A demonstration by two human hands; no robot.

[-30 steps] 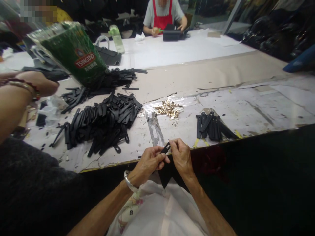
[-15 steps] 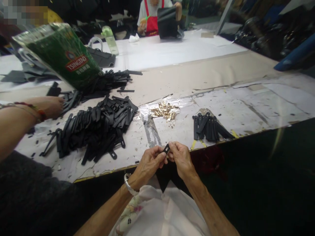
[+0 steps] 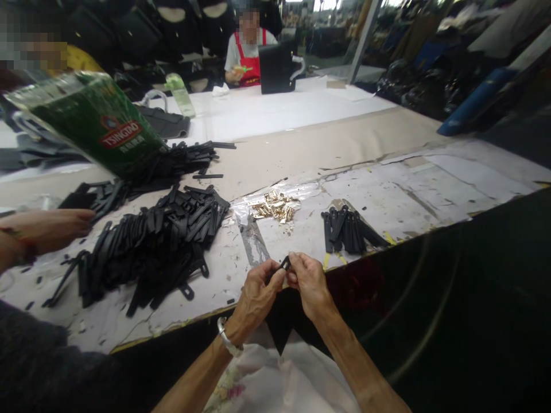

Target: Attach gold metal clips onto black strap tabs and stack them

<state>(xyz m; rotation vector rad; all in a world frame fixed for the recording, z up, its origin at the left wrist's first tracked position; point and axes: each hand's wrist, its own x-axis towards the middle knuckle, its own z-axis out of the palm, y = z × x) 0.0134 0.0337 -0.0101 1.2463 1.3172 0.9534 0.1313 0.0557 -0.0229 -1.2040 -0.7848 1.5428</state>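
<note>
Between my two hands, just over the table's near edge, is a small black strap [image 3: 285,263] with a slot in its end. My left hand [image 3: 259,289] pinches it from the left, and my right hand [image 3: 310,281] grips its end with thumb and finger. Much of the strap is hidden by the fingers. Beyond my hands lies a small heap of gold metal pieces [image 3: 276,207] on clear plastic. A large pile of black straps [image 3: 167,229] spreads to the left. To the right, several more straps form a smaller bunch [image 3: 349,230] near the edge.
A co-worker's hand [image 3: 51,226] reaches in at the left beside the strap pile. Behind it leans a green box [image 3: 99,123]. A pale green bottle [image 3: 179,94] stands farther back. Across the table [image 3: 365,129], a person in a red apron [image 3: 248,60] sits behind a black bag [image 3: 279,67].
My view has tilted up and shifted slightly right. The strap's slotted end has turned between my fingers, both hands still on it. The co-worker's hand has drawn back to the left.
</note>
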